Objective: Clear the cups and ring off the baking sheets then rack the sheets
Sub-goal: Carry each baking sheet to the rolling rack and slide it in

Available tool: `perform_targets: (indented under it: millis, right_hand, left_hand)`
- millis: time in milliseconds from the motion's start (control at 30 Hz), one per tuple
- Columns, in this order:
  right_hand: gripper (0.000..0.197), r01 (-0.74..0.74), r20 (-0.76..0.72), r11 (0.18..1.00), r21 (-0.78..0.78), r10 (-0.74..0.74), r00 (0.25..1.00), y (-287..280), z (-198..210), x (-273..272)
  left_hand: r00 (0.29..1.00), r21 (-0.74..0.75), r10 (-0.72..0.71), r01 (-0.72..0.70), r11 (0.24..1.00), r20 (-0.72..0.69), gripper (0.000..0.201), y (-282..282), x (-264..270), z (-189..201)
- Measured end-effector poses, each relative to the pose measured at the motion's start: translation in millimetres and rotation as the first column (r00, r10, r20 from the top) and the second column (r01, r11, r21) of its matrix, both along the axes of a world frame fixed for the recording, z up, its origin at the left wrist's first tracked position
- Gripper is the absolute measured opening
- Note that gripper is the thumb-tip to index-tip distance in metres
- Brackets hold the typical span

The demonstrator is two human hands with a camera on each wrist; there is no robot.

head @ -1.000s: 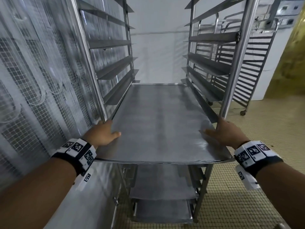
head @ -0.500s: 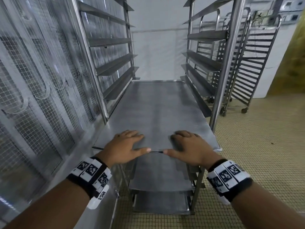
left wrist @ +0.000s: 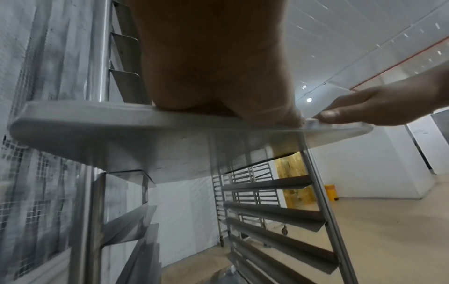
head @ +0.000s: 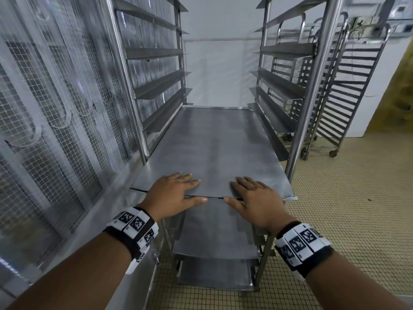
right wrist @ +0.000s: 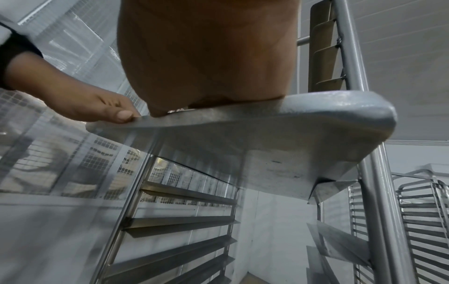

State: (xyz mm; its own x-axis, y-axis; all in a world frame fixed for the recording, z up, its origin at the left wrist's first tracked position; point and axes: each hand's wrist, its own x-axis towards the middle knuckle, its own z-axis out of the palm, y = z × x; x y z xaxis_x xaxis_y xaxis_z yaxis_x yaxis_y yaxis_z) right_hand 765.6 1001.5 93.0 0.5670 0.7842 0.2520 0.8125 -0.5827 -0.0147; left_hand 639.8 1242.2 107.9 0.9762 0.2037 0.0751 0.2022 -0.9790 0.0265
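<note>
**Head view: both hands flat on a sheet in the rack**

Head camera looks down at a baking sheet [head: 214, 148] lying flat on a pair of side rails of the steel rack [head: 312, 86], with its near edge sticking out slightly past the front posts. The left hand [head: 173, 193] and the right hand [head: 254, 198] lie side by side on the near end of the sheet, palms down, fingers straight and spread over its top, thumbs pointing toward each other along the front edge and nearly meeting. Neither hand curls round anything; both press flat.

From the left wrist camera, the left palm sits on the sheet's rim and the right thumb lies on the same edge just beside it. The right wrist camera shows the rounded near corner of the sheet beside the rack's right front post.

Two lower sheets [head: 216, 231] sit in the rack beneath. A wire mesh panel [head: 55, 130] stands to the left of the rack, more empty racks [head: 348, 90] stand behind it to the right, and the floor is tiled [head: 357, 209].
</note>
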Motion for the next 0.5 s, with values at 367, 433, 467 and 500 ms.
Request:
perform_targets:
  millis: [367, 433, 467, 500]
  right_hand:
    - [0.057, 0.165, 0.059, 0.957, 0.238, -0.184, 0.981, 32.8, -17.9, 36.2]
    - [0.055, 0.173, 0.046, 0.95, 0.261, -0.191, 0.98, 40.9, -16.1, 45.5]
    - [0.055, 0.182, 0.033, 0.947, 0.263, -0.197, 0.98, 45.7, -15.8, 50.5]
    - [0.057, 0.191, 0.02, 0.945, 0.266, -0.204, 0.979, 50.7, -16.3, 56.4]
  left_hand:
    - [0.978, -0.039, 0.109, -0.104, 0.994, 0.176, 0.102, 8.5, 44.2, -18.1]
    - [0.978, -0.053, 0.104, -0.096, 0.994, 0.182, 0.091, 16.4, 56.2, -17.7]
    - [0.977, -0.053, 0.105, -0.097, 0.994, 0.184, 0.09, 20.3, 62.7, -17.2]
    - [0.978, -0.057, 0.105, -0.096, 0.994, 0.182, 0.089, 24.3, 69.5, -16.8]
